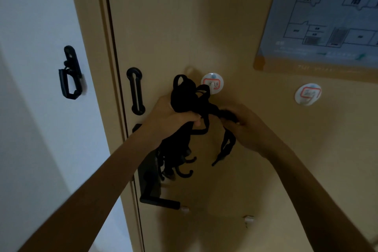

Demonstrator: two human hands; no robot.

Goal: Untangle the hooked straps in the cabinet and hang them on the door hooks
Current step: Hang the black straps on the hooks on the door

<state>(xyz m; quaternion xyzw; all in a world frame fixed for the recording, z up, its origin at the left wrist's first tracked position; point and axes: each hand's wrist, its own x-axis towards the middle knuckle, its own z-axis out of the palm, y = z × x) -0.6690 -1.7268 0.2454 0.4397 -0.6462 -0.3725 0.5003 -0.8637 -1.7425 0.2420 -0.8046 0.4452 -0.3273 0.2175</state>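
While the left hand [173, 114] grips the tangled straps [190, 104] below the labelled door hook [212, 83], the right hand [243, 122] pinches one strand, which must next be pulled free.

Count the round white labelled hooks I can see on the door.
2: one round white hook right behind the strap bundle, partly covered; the other farther right, bare. More may be out of view.

A tan wooden door [204, 26] is filling most of the view under dim, warm light. A pale white wall [30, 26] is running down the left side, carrying a black metal latch bracket [70, 72]. A black slotted latch plate [136, 91] is sitting near the door's edge, and a black lever handle [157, 200] is projecting lower down. A blue-grey floor-plan poster [327, 16] is hanging at upper right.
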